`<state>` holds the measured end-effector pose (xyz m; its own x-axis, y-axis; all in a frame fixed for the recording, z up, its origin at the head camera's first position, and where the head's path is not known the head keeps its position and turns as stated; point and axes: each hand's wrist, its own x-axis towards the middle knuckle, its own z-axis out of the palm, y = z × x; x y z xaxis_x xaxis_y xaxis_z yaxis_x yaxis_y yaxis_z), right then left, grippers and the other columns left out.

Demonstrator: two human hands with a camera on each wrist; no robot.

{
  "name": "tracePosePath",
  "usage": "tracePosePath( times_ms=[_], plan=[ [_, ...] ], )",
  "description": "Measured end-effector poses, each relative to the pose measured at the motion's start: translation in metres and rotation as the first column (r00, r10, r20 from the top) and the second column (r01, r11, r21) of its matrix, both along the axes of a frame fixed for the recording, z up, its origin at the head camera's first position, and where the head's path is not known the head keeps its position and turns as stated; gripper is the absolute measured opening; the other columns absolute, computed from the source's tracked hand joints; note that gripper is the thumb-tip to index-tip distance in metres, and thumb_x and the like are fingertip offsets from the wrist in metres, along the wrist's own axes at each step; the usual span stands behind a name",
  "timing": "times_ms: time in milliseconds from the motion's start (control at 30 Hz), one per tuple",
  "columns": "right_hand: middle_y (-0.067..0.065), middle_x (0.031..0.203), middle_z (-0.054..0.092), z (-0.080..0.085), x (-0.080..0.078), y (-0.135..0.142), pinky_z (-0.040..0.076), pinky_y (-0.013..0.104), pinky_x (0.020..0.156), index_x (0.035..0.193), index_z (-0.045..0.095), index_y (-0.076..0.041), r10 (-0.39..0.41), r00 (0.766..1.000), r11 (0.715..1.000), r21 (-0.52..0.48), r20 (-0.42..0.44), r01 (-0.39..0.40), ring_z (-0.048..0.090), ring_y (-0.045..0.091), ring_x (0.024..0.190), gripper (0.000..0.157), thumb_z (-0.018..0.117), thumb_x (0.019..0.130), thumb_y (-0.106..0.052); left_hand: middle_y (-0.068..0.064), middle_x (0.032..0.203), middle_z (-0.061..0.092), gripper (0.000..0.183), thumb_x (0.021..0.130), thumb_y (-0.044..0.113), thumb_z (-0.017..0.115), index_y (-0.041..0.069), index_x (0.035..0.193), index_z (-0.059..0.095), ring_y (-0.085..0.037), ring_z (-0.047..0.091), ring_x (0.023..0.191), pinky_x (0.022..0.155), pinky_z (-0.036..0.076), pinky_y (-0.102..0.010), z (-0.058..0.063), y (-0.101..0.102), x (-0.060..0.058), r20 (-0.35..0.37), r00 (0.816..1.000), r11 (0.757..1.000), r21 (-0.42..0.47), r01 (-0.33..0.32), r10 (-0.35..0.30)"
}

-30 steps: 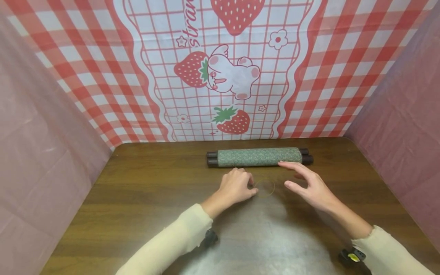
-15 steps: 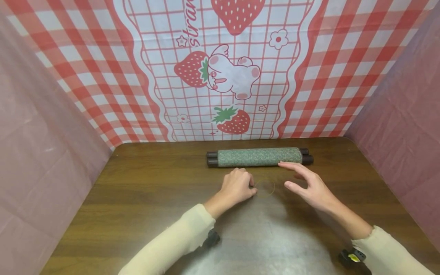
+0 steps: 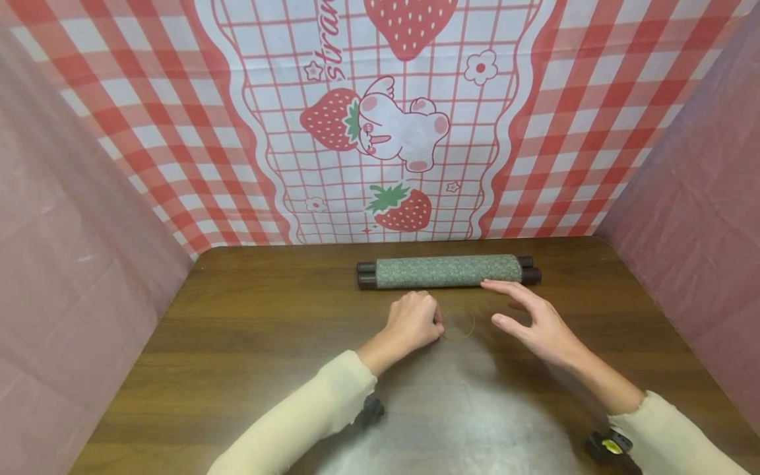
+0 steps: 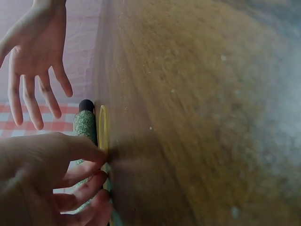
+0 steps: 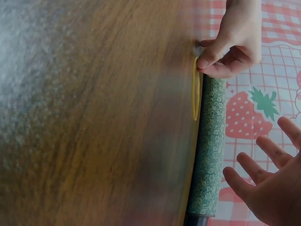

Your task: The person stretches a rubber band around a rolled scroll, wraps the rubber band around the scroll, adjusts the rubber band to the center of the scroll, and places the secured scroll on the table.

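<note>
A thin yellow rubber band [image 5: 194,89] forms a loop close over the table, in front of a rolled scroll. My left hand [image 3: 412,321] pinches the left end of the band [image 3: 474,324] between thumb and fingertips. The scroll [image 3: 448,272] has a green patterned covering and two dark rods whose ends stick out on both sides; it lies crosswise near the back of the table. My right hand [image 3: 537,324] is spread to the right of the band and holds nothing. Its index fingertip overlaps the scroll's front edge in the head view.
The brown wood-grain table [image 3: 237,356] ends at a red-and-white checked cloth [image 3: 410,132] with strawberries. Pink cloths hang along the left [image 3: 71,264] and right [image 3: 689,231] sides. Dark wrist devices sit under both sleeves.
My left hand has shifted slightly to the right and its fingers have closed in on the rubber band's edge. The right hand and the scroll stay where they were.
</note>
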<state>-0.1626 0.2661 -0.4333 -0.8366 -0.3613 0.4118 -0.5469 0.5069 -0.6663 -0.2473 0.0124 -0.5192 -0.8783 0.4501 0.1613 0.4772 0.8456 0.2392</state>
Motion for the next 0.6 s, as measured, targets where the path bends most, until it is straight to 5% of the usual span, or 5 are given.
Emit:
tracePosePath(
  times_ms=[267, 600],
  plan=[
    [0.018, 0.157, 0.067, -0.0009, 0.0001, 0.0, 0.038, 0.002, 0.115, 0.156, 0.064, -0.007, 0.005, 1.0, 1.0, -0.002, 0.001, -0.005, 0.047, -0.019, 0.147, 0.057, 0.075, 0.1, 0.001, 0.015, 0.062, 0.059, 0.043, 0.089, 0.026, 0.08, 0.034, 0.052, 0.058, -0.006, 0.056, 0.062, 0.046, 0.043, -0.028, 0.0015, 0.0048, -0.0051, 0.088, 0.996, 0.998, -0.068, 0.006, 0.0],
    [0.022, 0.155, 0.068, -0.0013, -0.0006, -0.0011, 0.039, 0.003, 0.114, 0.155, 0.065, -0.008, 0.0, 1.0, 1.0, 0.002, -0.007, 0.0, 0.047, -0.019, 0.147, 0.058, 0.075, 0.099, 0.002, 0.018, 0.064, 0.066, 0.037, 0.092, 0.03, 0.082, 0.036, 0.059, 0.066, -0.006, 0.057, 0.063, 0.048, 0.044, -0.028, 0.0027, 0.0008, -0.0082, 0.116, 0.993, 0.997, -0.056, 0.045, -0.038]
  ],
)
